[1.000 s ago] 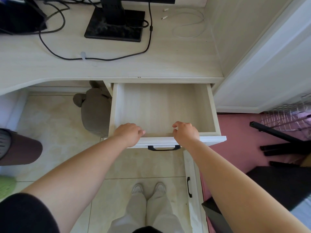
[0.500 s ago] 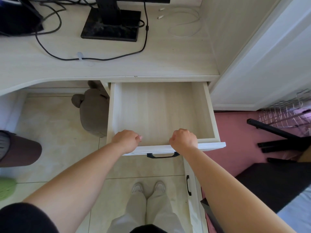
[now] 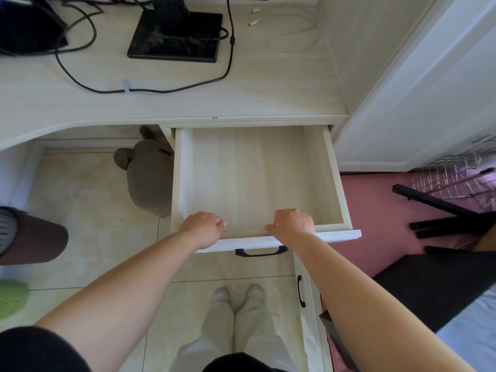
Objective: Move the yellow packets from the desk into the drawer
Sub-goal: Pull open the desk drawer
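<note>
The pale wooden drawer [image 3: 336,183] stands pulled far out from under the desk [image 3: 268,98], and its inside is bare. My left hand [image 3: 202,228] curls over the drawer's front edge on the left. My right hand [image 3: 294,222] grips the same front edge on the right, above the black handle [image 3: 260,252]. No yellow packets show anywhere on the desk or in the drawer.
A black monitor stand [image 3: 174,41], black cables [image 3: 80,76] and a white cable [image 3: 292,36] lie on the desk. A grey plush toy [image 3: 147,170] sits under the desk, a brown bin [image 3: 32,237] stands left, a lower cabinet door [image 3: 306,304] hangs ajar, black legs [image 3: 442,210] lie right.
Both hands have drawn the drawer further out toward me; more of its bare floor shows than a second ago.
</note>
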